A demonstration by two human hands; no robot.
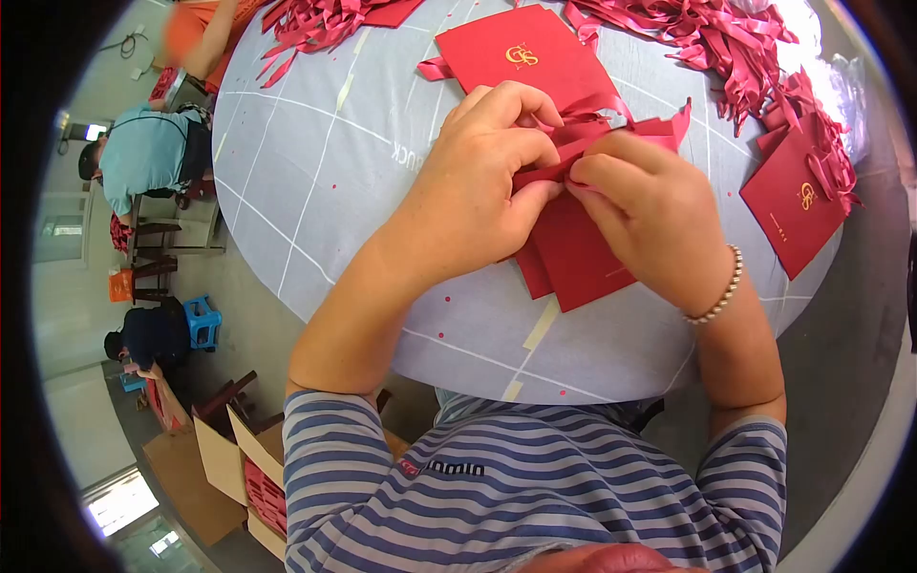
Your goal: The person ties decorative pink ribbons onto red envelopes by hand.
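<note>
Both my hands meet over a red paper gift bag (585, 253) that lies on the table in front of me, with another red piece under its left edge. A red ribbon (549, 172) crosses the bag's top edge. My left hand (492, 181) pinches this ribbon between thumb and fingers. From the other side my right hand (650, 205), slightly blurred, has its thumb and fingertips closed on the same ribbon. The exact fold or knot is hidden behind my fingers. Just beyond my hands lies a red bag with a gold logo (525, 57).
Red ribbons (712, 48) are heaped at the table's far right. Another red bag (798, 201) rests near the right edge. The round table has a grey checked cloth (287, 181). An open cardboard box (224, 468) stands at lower left; other people sit farther left.
</note>
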